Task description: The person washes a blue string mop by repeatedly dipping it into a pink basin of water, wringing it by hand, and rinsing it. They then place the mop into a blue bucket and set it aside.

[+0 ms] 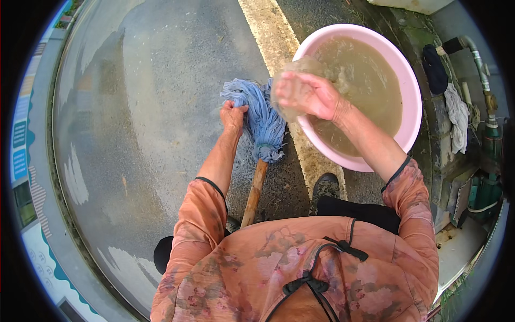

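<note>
A blue cloth-strip mop head (265, 116) lies on the wet pavement, fanned out away from me. My left hand (233, 116) grips some strands at its left side. The wooden mop handle (255, 189) runs back towards my body. To the right stands a pink plastic basin (415, 100) with murky brown water (374, 80) in it. Over the basin's left rim, my right hand (316, 94) is cupped with its palm showing and holds no solid thing. A sheet of splashing water (287, 98) spreads from its fingers towards the mop strands and partly blurs them.
A worn pale-yellow painted stripe (277, 32) passes under the basin. At right, a dark cloth (434, 68) and a whitish cloth (458, 116) hang over a ledge near a metal pipe (478, 60) and a green pump (487, 197). My boot (326, 186) is close to the basin.
</note>
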